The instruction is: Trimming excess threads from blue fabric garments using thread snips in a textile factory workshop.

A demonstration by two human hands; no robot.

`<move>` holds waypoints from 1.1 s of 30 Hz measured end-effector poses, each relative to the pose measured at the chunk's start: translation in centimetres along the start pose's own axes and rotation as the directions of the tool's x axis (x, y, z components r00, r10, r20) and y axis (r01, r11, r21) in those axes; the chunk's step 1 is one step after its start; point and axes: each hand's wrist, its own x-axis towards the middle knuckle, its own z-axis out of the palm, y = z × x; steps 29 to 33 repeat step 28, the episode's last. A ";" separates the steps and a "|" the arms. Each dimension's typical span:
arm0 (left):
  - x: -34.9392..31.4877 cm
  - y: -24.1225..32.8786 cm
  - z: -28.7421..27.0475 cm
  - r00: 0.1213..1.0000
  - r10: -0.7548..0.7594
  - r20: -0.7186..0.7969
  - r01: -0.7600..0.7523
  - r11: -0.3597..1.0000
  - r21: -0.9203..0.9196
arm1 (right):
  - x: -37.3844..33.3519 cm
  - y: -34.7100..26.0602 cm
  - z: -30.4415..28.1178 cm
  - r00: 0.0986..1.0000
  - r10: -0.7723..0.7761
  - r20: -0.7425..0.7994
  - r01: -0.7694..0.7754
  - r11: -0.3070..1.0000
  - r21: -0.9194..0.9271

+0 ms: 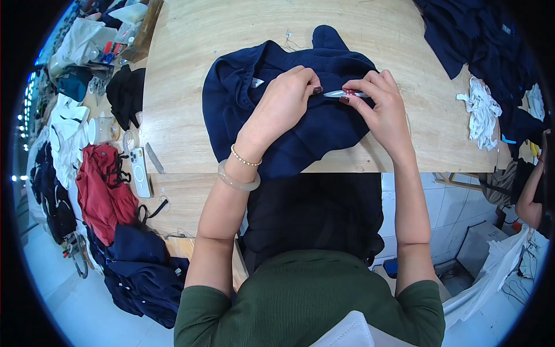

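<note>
A navy blue garment (300,139) lies bunched on the wooden table, its near edge hanging over the front. My left hand (286,101) rests over its middle with thumb and fingers pinched together on the cloth. Whether a thread is also in that pinch is too small to tell. In my right hand (383,107) is a pair of silver thread snips (333,93), gripped between thumb and fingers. Their pointed tips face left, just beside my left fingertips and close above the cloth. A small white label (257,82) shows inside the garment, left of my left hand.
Loose threads (296,43) lie beyond the garment. More navy clothing (462,34) and a crumpled white cloth (481,113) are on the right. To the left are a phone (140,172), a red garment (104,188) and a black cloth (124,95). Another person's arm (531,194) shows far right.
</note>
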 end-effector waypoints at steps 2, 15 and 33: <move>0.0 0.0 0.0 1.000 -0.011 0.010 0.011 1.000 0.007 | 0.1 -0.1 0.1 1.000 -0.006 0.007 0.006 1.000 -0.014; 0.1 -0.4 -0.1 1.000 -0.017 0.022 0.018 0.999 -0.041 | 0.3 0.2 -0.2 0.999 -0.041 -0.019 0.040 0.998 -0.042; 0.3 -0.4 -0.4 0.998 -0.063 0.015 0.064 0.997 -0.045 | 0.5 0.1 0.7 0.998 -0.067 -0.001 0.067 0.995 -0.068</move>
